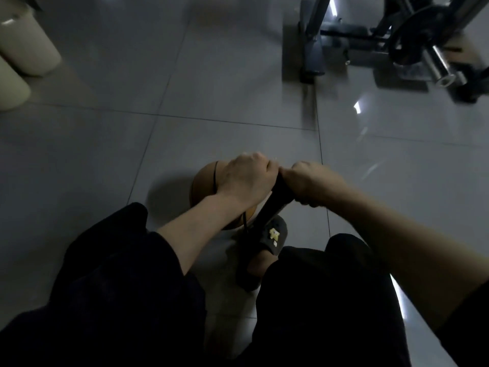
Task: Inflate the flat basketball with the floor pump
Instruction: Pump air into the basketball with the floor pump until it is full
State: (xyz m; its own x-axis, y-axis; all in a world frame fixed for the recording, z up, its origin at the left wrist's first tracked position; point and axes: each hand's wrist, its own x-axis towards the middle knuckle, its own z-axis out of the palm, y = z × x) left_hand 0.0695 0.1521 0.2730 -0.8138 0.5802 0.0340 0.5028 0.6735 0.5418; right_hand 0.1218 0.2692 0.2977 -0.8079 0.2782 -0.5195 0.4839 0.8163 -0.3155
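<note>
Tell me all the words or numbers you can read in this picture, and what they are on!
None can be read.
Orange rubber basketball: no print shows on the visible part.
Dark slipper: only a yellow star charm, no letters.
Black round weight plate: too blurred to tell.

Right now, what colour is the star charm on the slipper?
Yellow; the star charm sits on the dark slipper, head view.

The basketball [202, 181] is coloured orange-brown with black seams. The pump [275, 201] is black. The grey slipper [275, 238] is marked with a yellow star.
</note>
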